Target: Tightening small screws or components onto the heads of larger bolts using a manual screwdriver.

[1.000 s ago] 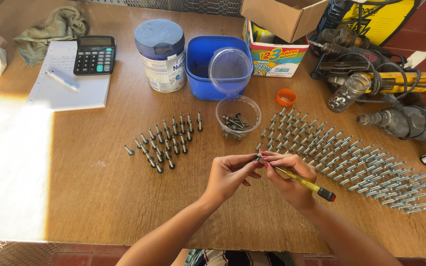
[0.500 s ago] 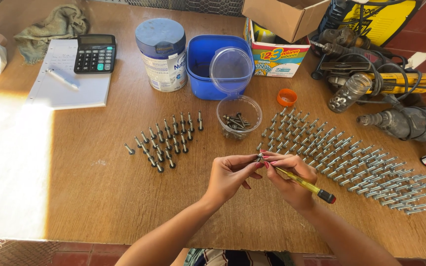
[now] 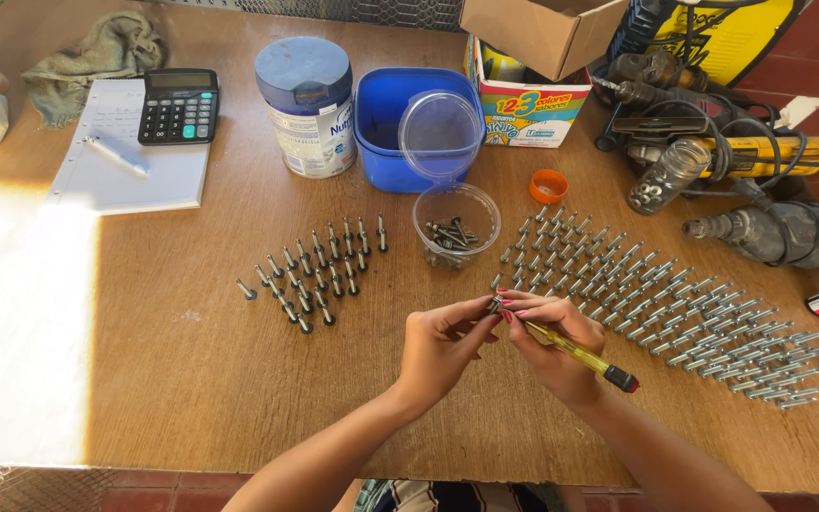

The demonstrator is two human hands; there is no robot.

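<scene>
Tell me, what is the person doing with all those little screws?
A person sits at a wooden table. The right hand holds a yellow screwdriver, and the left hand pinches a small screw at its tip. Rows of screws lie to the right, a smaller group to the left. A clear cup holds more.

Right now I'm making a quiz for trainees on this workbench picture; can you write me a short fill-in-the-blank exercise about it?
1. The right hand holds a yellow ____ with a black end.
2. The calculator lies on a white ____.
3. The small clear cup of screws stands in front of a ____ tub.
4. The left hand pinches a small screw at the tool's ____.

Missing words: screwdriver; notepad; blue; tip
</scene>
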